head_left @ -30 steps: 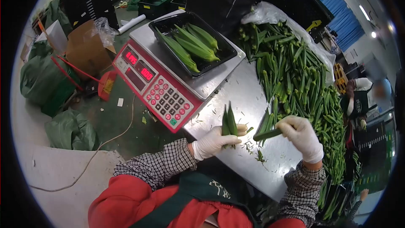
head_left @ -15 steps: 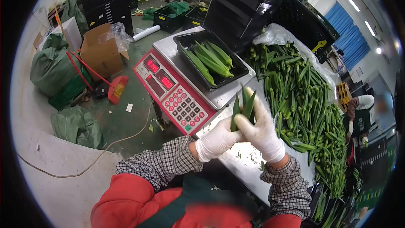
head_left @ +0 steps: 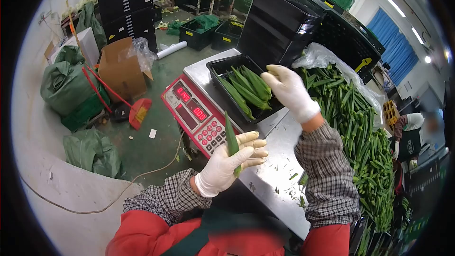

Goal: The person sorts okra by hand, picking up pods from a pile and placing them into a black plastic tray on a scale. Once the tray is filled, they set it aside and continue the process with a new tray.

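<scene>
Resting across my left hand (head_left: 230, 161), a single green okra pod (head_left: 231, 137) points upward, held by the thumb against the palm while the other fingers stretch out. My right hand (head_left: 291, 92) is over the right edge of a black tray (head_left: 219, 73), its fingertips close to the okra pods (head_left: 249, 87) lying there; I see nothing in its fingers. Both hands wear white gloves. The tray sits on the steel plate of a red and white scale (head_left: 194, 109) with lit red digits.
A large heap of okra (head_left: 350, 123) lies on the steel table (head_left: 270, 151) at right, beside clear plastic sheeting (head_left: 327, 59). Dark stacked crates (head_left: 279, 23) stand behind the scale. A red broom (head_left: 140, 111) and cardboard box (head_left: 121, 68) are left. Another person (head_left: 407, 137) works far right.
My hands have separated: the right moved up to the tray, while the left moved left and down with one okra pod. Before, both hands were together around several pods.
</scene>
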Available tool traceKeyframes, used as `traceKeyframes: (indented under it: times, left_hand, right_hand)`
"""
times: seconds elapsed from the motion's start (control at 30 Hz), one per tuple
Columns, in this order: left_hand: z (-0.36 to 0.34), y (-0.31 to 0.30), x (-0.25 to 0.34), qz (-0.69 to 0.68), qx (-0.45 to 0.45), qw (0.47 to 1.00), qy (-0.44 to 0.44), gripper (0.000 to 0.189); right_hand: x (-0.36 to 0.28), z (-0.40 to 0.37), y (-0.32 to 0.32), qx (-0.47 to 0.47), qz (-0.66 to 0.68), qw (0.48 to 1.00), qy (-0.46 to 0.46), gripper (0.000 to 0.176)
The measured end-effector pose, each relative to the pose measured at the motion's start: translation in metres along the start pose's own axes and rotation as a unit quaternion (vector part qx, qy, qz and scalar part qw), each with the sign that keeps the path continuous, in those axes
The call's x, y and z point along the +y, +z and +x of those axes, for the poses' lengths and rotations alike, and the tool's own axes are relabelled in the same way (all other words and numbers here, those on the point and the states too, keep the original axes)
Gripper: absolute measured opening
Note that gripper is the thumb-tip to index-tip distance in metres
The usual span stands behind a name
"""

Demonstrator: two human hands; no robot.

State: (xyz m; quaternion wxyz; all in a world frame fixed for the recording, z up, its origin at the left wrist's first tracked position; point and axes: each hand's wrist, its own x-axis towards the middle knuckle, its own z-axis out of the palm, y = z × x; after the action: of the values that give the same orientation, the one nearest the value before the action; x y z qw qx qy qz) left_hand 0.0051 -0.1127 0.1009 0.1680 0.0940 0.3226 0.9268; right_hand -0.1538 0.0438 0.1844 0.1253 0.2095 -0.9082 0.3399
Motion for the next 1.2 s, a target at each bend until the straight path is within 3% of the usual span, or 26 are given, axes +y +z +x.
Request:
traceKeyframes:
  times: [0.03, 0.1, 0.17, 0.23, 0.3, 0.37, 0.4, 0.5, 0.63, 0.7, 0.87, 0.97, 1.0, 1.03, 1.1, 1.13, 1.17, 1.2]
  left_hand:
    - [-0.003, -0.002, -0.001, 0.004, 0.004, 1.0, -0.001, 0.046]
    - [-0.005, -0.001, -0.003, 0.004, -0.012, 0.999, 0.036, 0.05]
    - [-0.003, 0.0, -0.01, 0.035, -0.026, 0.995, 0.089, 0.052]
    - [0.004, 0.003, -0.025, 0.098, -0.032, 0.982, 0.156, 0.053]
    - [0.002, 0.007, -0.037, 0.118, -0.02, 0.982, 0.15, 0.065]
    - [0.001, 0.012, -0.042, 0.113, 0.009, 0.982, 0.15, 0.068]
    - [0.004, 0.009, -0.042, 0.125, 0.014, 0.978, 0.165, 0.071]
    - [0.0, 0.014, -0.036, 0.146, 0.016, 0.977, 0.156, 0.074]
    - [-0.002, 0.013, -0.033, 0.141, 0.01, 0.974, 0.175, 0.076]
    - [-0.005, 0.008, -0.032, 0.155, 0.0, 0.972, 0.175, 0.076]
    - [-0.013, -0.01, -0.035, 0.148, -0.022, 0.978, 0.144, 0.073]
    - [-0.013, -0.012, -0.042, 0.126, -0.04, 0.982, 0.132, 0.064]
    - [-0.013, -0.01, -0.042, 0.124, -0.04, 0.983, 0.132, 0.06]
    - [-0.013, -0.008, -0.042, 0.123, -0.039, 0.983, 0.133, 0.057]
    - [-0.009, -0.01, -0.04, 0.04, -0.002, 0.996, 0.074, 0.041]
    - [-0.006, -0.014, -0.042, -0.002, 0.016, 0.999, 0.05, 0.039]
    - [-0.004, -0.015, -0.042, -0.041, 0.031, 0.998, 0.022, 0.037]
    - [-0.007, -0.011, -0.044, -0.036, 0.059, 0.997, 0.038, 0.033]
  right_hand:
    - [-0.008, -0.014, -0.007, 0.036, 0.072, 0.997, 0.001, 0.039]
    - [-0.028, -0.052, -0.02, 0.024, 0.058, 0.997, -0.045, 0.031]
    - [-0.029, -0.099, -0.015, -0.084, 0.09, 0.988, -0.095, 0.039]
    - [-0.059, -0.136, -0.009, -0.095, 0.056, 0.99, -0.084, 0.051]
    - [-0.058, -0.154, -0.002, -0.038, 0.009, 0.995, -0.089, 0.057]
    - [-0.06, -0.169, 0.0, -0.015, 0.016, 0.997, -0.077, 0.055]
    - [-0.059, -0.175, -0.001, -0.051, 0.041, 0.995, -0.073, 0.053]
    - [-0.063, -0.182, 0.007, -0.115, 0.106, 0.986, -0.054, 0.038]
    - [-0.054, -0.168, 0.017, -0.044, 0.104, 0.99, -0.089, 0.037]
    - [-0.055, -0.149, 0.011, -0.008, 0.111, 0.993, -0.046, 0.033]
    - [-0.047, -0.125, 0.0, 0.064, 0.06, 0.995, -0.057, 0.032]
    - [-0.052, -0.133, -0.001, 0.036, 0.065, 0.993, -0.097, 0.033]
    - [-0.052, -0.14, -0.001, -0.023, 0.083, 0.99, -0.115, 0.033]
    - [-0.055, -0.146, 0.0, -0.105, 0.085, 0.988, -0.077, 0.028]
    - [-0.044, -0.145, 0.007, -0.06, 0.092, 0.989, -0.102, 0.013]
    - [-0.044, -0.14, 0.0, -0.059, 0.079, 0.995, -0.005, 0.011]
    - [-0.043, -0.132, -0.008, -0.052, 0.067, 0.992, 0.095, 0.016]
    - [-0.026, -0.122, -0.005, -0.025, 0.039, 0.994, 0.099, 0.034]
